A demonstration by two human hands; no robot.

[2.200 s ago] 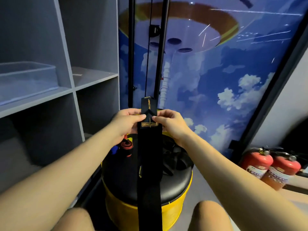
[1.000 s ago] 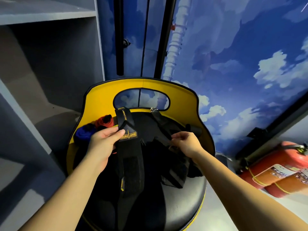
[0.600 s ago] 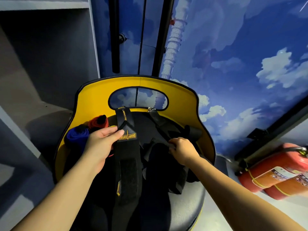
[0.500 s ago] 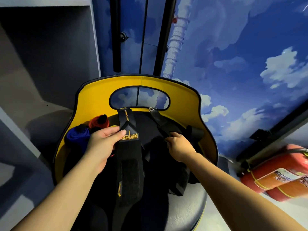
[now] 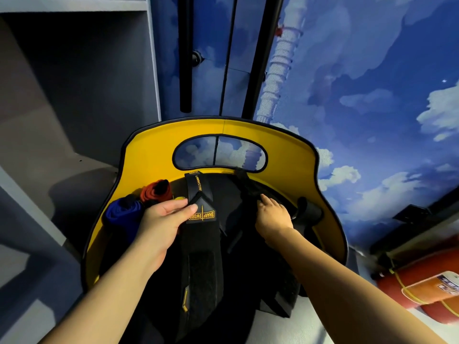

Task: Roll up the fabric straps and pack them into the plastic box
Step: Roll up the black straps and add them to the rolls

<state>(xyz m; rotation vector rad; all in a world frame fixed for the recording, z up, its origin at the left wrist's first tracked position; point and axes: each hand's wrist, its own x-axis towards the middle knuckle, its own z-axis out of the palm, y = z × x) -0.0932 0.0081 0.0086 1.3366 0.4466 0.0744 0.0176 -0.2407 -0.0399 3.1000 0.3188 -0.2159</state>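
A long black fabric strap (image 5: 200,247) with a yellow label lies unrolled down the black seat of a yellow stool (image 5: 293,155). My left hand (image 5: 161,224) pinches its upper end near the label, thumb on top. My right hand (image 5: 273,214) reaches into a heap of other black straps (image 5: 244,194) to the right and touches one of them; its fingertips are hidden in the dark fabric. A rolled red strap (image 5: 156,191) and a rolled blue strap (image 5: 123,214) sit at the seat's left edge. A rolled black strap (image 5: 309,211) lies at the right edge. The plastic box is out of view.
Grey shelving (image 5: 74,83) stands to the left of the stool. Black vertical poles (image 5: 185,58) rise behind it against a blue sky mural. Red fire extinguishers (image 5: 427,291) lie on the floor at the lower right.
My view dropped from the shelf to the stool. My right hand let go of the labelled strap and moved right into the strap heap. My left hand kept its hold and lowered the strap onto the seat.
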